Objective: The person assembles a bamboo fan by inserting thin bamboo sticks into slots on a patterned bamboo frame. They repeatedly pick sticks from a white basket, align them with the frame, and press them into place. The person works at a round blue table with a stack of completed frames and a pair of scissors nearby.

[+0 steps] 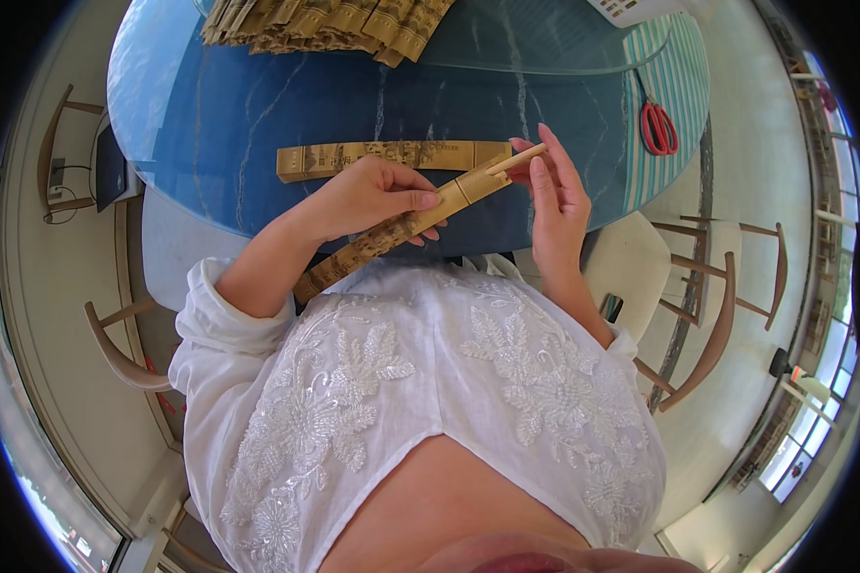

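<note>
My left hand [373, 196] is closed around a long tan paper sleeve [392, 232] printed with a pattern, held tilted above the table edge. A pale wooden stick [518, 159] pokes out of the sleeve's upper right end. My right hand [554, 196] pinches that stick with its fingertips. A second, similar tan sleeve [392, 157] lies flat on the blue marbled glass table [258, 105] just beyond my hands.
A heap of several more tan sleeves [325, 24] lies at the table's far side. Red-handled scissors [657, 128] rest on a striped mat at the right. Wooden chairs [726, 296] stand at the right and left. A white object sits at the top right.
</note>
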`<action>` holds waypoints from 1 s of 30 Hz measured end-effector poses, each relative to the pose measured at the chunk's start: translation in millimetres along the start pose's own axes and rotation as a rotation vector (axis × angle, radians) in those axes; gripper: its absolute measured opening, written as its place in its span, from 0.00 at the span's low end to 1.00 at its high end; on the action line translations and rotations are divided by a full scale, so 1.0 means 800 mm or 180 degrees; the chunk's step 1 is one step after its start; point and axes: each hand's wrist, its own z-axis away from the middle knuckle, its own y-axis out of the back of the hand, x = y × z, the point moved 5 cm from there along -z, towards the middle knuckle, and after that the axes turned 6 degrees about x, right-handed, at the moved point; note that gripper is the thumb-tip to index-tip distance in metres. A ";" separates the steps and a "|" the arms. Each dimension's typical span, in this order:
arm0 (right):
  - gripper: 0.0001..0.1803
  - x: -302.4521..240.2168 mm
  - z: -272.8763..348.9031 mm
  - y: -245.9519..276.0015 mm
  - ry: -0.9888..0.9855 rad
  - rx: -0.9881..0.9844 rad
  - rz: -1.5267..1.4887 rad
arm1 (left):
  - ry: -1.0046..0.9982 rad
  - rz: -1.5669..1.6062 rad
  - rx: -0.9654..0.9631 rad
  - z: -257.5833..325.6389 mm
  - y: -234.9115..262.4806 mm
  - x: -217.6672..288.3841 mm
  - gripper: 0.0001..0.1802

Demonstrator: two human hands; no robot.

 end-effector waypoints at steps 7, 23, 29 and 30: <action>0.27 0.009 0.014 -0.019 0.0138 -0.0082 -0.0061 | -0.0105 0.0152 0.0211 -0.004 0.000 -0.001 0.15; 0.15 0.015 0.040 -0.043 -0.0229 -0.0584 0.0028 | -0.0434 -0.0011 0.0365 -0.015 -0.011 0.011 0.15; 0.12 0.021 0.031 -0.034 -0.0352 -0.0393 -0.0149 | -0.0423 0.0435 0.0398 -0.012 -0.017 0.009 0.21; 0.12 0.020 0.030 -0.033 -0.0251 -0.0417 -0.0016 | -0.0475 0.0322 0.0372 -0.011 -0.016 0.008 0.23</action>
